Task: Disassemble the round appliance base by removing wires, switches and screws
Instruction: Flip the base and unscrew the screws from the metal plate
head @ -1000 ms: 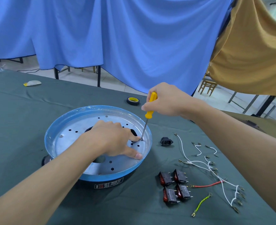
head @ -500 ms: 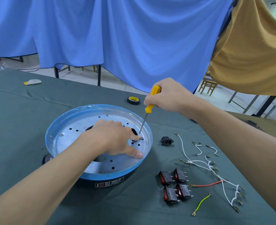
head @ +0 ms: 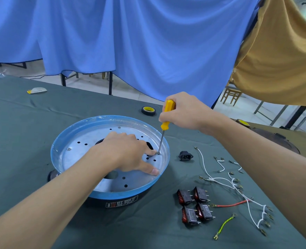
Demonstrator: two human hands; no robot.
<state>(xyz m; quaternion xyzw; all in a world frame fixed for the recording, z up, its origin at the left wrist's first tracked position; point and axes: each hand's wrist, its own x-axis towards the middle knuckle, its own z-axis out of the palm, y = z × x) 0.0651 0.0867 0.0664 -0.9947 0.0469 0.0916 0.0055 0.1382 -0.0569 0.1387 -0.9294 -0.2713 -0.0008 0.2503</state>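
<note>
The round appliance base has a blue rim and a perforated metal plate, and it lies on the dark green cloth. My left hand rests on the plate, thumb and index finger stretched out, with the index tip beside a screw near the right rim. My right hand grips the yellow handle of a screwdriver, whose tip stands on that screw. Two more screws sit in the plate.
Right of the base lie a black power socket, several red-black rocker switches, white wires, a red wire and a green-yellow wire. A tape roll sits behind the base. Blue and tan curtains hang beyond the table.
My right hand has shifted slightly upward with the screwdriver, and the tip stays at the screw by the right rim. My left hand has stayed on the plate.
</note>
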